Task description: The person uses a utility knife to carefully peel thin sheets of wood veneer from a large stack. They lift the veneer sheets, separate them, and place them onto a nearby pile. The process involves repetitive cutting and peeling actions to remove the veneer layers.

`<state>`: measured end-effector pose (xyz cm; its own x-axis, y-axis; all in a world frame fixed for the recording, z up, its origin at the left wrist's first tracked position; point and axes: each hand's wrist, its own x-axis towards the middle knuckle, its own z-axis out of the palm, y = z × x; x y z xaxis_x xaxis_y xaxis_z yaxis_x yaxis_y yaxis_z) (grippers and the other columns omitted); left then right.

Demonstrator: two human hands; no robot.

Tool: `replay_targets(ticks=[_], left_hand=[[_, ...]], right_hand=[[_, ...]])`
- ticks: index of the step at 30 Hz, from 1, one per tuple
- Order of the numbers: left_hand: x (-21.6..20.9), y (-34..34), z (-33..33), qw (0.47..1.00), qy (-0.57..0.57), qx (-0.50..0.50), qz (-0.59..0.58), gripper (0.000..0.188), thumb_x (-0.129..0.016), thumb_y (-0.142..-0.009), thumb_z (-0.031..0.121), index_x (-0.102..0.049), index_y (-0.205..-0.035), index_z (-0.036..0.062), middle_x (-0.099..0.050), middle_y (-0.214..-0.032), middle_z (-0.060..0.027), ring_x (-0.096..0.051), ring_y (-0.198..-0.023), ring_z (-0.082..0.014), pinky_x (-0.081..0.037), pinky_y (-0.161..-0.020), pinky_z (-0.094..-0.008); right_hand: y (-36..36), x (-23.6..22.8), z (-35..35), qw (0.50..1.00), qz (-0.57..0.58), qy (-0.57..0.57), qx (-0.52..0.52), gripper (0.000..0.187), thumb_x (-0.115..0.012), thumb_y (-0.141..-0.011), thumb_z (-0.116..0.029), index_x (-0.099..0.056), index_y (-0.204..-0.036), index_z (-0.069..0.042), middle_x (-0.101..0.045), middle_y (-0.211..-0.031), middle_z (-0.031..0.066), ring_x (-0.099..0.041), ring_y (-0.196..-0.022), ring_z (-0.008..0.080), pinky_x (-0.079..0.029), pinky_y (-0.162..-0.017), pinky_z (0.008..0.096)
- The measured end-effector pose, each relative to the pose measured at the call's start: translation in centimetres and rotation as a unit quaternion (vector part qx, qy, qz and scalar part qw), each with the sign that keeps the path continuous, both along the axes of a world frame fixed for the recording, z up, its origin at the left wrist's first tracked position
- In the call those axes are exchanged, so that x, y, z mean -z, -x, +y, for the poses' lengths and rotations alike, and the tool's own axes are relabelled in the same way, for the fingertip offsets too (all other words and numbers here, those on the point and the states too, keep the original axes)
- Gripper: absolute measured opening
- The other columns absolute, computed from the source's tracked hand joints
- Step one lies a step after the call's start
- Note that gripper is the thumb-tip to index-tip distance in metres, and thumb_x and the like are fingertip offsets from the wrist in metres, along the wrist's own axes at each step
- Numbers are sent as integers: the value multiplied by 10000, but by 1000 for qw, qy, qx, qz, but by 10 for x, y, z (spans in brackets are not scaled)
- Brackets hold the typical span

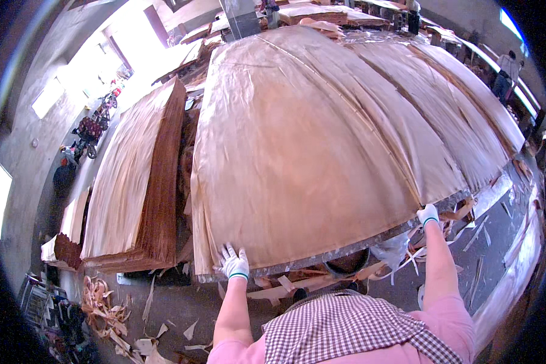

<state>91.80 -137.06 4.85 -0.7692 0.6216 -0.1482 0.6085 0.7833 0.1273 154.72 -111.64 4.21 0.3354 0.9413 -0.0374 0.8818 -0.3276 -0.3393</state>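
Pale veneer [297, 158] lies under the left fingers [230, 251]

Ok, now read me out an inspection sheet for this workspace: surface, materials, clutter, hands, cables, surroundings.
Surface: table mostly covered; a mottled grey strip shows along the near edge.
Job's things: large pale-brown thin sheet spread over it, slightly wrinkled, with a long ridge toward its right side; tall stack of sheets to the left.
Clutter: curled scraps on the floor at lower left; more strips under the near edge.
Grips: left grip, white-gloved, spread on the near-left corner; right grip, also gloved, at the near edge by the ridge; whether it pinches is unclear.
Cables: nothing seen.
Surroundings: grey wall at left; another person at upper right.
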Motion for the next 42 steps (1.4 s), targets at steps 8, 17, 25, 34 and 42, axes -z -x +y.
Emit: replay_targets(ticks=[8,17,25,34,42], left_hand=[[-6,0,4,999,39,10,8,659,-325,-922,516,-160,-1480,206,-121,-1549,-19,-185,-1405,-286,-33,-1061,-661],[-16,-3,-1,999,52,-12,10,644,-289,-939,483,-158,-1479,157,-111,-1548,-72,-105,-1422,-272,-54,-1065,-647],[-23,-33,-13,949,-64,69,302,534,-428,-892,463,-475,-1293,113,-495,-1320,-83,-445,-1221,-287,-375,-928,-542],[-34,-28,-17,985,-12,51,167,643,-324,-913,557,-368,-1386,125,-351,-1443,-96,-306,-1319,-329,-286,-967,-626],[-22,-19,-20,966,-76,93,229,572,-361,-923,508,-444,-1327,112,-440,-1366,-132,-400,-1249,-337,-342,-946,-588]], right_hand=[[1,-14,-13,999,-10,29,16,335,-625,-656,-210,-678,-897,16,-638,-926,261,-627,-910,379,-488,-838,431],[36,-51,-60,999,-35,-13,-38,291,-604,-781,-345,-654,-951,-115,-638,-921,227,-640,-862,322,-508,-782,448],[131,-60,-174,967,190,12,-168,346,-538,-862,-399,-613,-889,-63,-631,-719,198,-630,-698,363,-488,-662,447],[182,-17,-194,945,163,12,-283,385,-525,-895,-357,-576,-1113,-44,-647,-774,188,-630,-703,373,-494,-624,449],[123,-10,-304,933,273,195,-128,403,-479,-922,-413,-596,-1151,-103,-637,-1066,167,-599,-988,335,-461,-860,390]])
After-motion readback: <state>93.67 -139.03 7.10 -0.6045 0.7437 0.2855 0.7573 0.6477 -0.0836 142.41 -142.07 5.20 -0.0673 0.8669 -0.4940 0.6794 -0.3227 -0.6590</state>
